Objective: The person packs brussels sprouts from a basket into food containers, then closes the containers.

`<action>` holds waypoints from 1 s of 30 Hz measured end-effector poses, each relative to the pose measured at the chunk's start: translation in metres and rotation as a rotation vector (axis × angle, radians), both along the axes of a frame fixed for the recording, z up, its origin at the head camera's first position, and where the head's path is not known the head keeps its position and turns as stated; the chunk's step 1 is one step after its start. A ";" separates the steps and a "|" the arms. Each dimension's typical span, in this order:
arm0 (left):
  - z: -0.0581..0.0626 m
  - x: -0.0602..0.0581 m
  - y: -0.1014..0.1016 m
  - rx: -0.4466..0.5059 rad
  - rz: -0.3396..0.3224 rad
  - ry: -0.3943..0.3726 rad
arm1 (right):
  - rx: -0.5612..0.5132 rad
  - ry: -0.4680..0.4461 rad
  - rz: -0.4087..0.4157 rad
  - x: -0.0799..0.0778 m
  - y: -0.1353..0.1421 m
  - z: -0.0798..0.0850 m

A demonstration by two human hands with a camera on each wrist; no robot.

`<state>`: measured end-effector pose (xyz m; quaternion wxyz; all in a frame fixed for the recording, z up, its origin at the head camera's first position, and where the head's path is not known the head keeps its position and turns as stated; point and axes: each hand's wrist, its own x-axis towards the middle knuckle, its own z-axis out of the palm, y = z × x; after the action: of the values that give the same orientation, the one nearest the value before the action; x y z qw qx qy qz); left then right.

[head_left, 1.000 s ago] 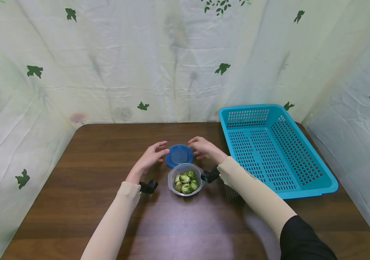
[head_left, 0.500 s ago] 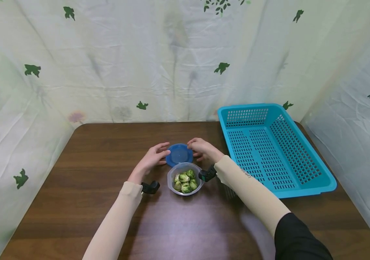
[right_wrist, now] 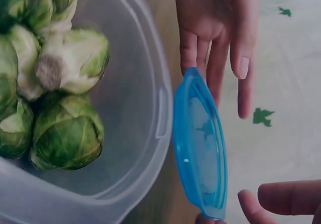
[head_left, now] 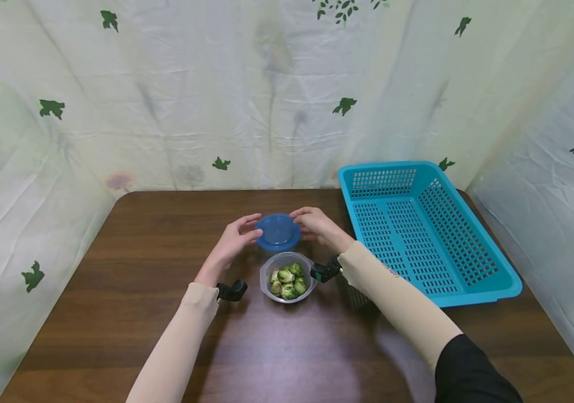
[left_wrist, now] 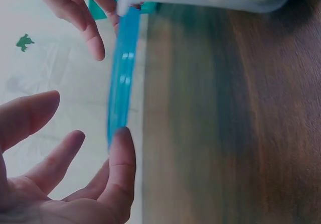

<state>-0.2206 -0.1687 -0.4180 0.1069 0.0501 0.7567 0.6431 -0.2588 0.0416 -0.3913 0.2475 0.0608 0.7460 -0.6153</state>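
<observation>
A round blue lid is held up between my two hands, just beyond a clear plastic container of Brussels sprouts. My left hand holds the lid's left rim with its fingertips. On the opposite side, my right hand holds the right rim. In the left wrist view, a fingertip touches the edge of the lid, while the upper fingers stand apart from it. Seen from the right wrist, the lid is tilted beside the container's wall; most of the right hand is out of frame.
A large turquoise plastic basket stands at the right of the brown wooden table, close to my right forearm. A pale curtain with green leaf prints hangs behind the table and along its sides.
Both hands have closed in on the lid's rim and raised it off the table, moving it slightly away from the container. The container and basket have stayed put.
</observation>
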 end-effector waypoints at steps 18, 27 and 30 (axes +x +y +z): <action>0.034 0.022 0.008 -0.044 -0.006 0.053 | -0.041 0.134 -0.017 0.024 0.017 0.025; 0.041 0.036 0.009 -0.026 -0.048 0.039 | -0.087 0.153 0.009 0.039 0.026 0.026; 0.043 0.040 0.010 -0.033 -0.057 0.032 | -0.096 0.161 0.024 0.045 0.029 0.026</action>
<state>-0.1804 -0.1590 -0.3750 0.1140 0.0801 0.7671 0.6262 -0.2137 0.0706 -0.3653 0.1969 -0.0099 0.7337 -0.6502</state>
